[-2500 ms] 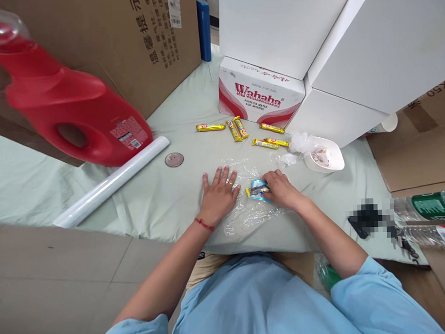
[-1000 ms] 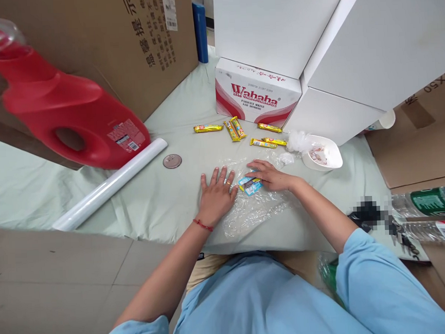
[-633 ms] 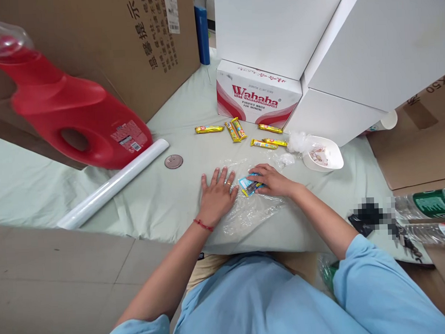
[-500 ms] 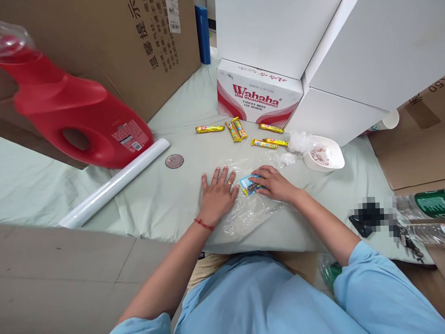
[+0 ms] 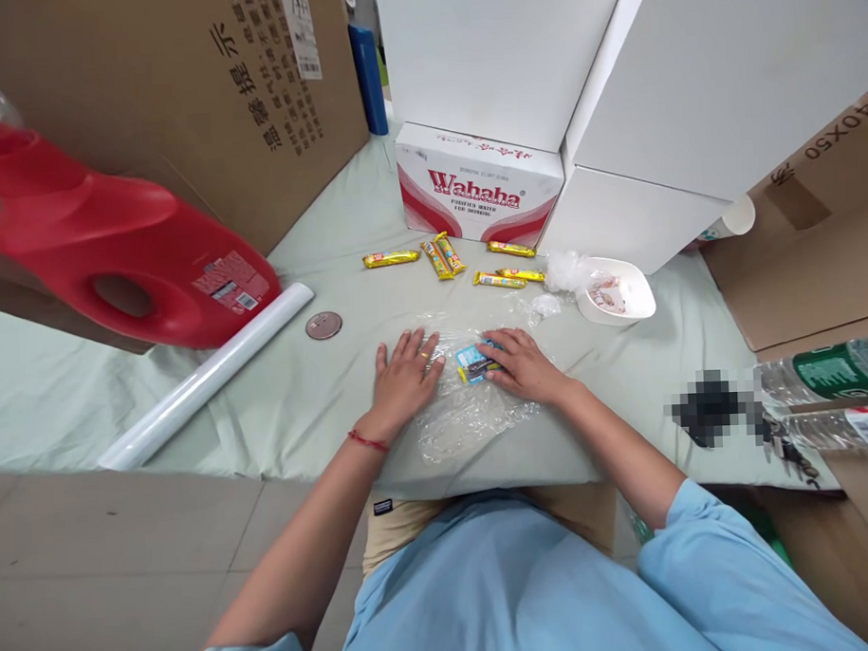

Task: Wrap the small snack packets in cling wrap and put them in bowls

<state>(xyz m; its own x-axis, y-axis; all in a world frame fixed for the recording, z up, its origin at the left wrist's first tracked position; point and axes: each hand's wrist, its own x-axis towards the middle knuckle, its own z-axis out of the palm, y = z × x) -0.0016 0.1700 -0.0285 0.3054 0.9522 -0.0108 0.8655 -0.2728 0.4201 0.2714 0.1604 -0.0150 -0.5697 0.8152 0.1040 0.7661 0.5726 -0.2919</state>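
Item: one small, flat, light-blue packet (image 5: 467, 355), with a dark, yellow-ended, bar-shaped strip (image 5: 476, 371) along its near side, lying on a sheet of clear, crinkled plastic film (image 5: 448, 437) upon the surface (image 5: 266, 398), which is covered in pale green cloth. Strip's long axis: roughly left to right, the visible yellow end to the left and slightly near; right end hidden beneath fingers. Right hand (image 5: 525, 368), bare: the nearer of the two, at the packet's right, fingers bent over its right part; whether this grip is closed on it or merely resting, I cannot tell. Left hand (image 5: 407, 379), bare, a red cord bracelet (image 5: 368, 442) at the wrist: palm down, fingers spread, grip open, at the film's left edge, thumb just beside the packet, not touching. Far side: six slim, yellow-wrapped bars (image 5: 391, 259). Far right: one white, round-cornered tub (image 5: 643, 302). Left: one flat, round, brown disc (image 5: 324, 326).
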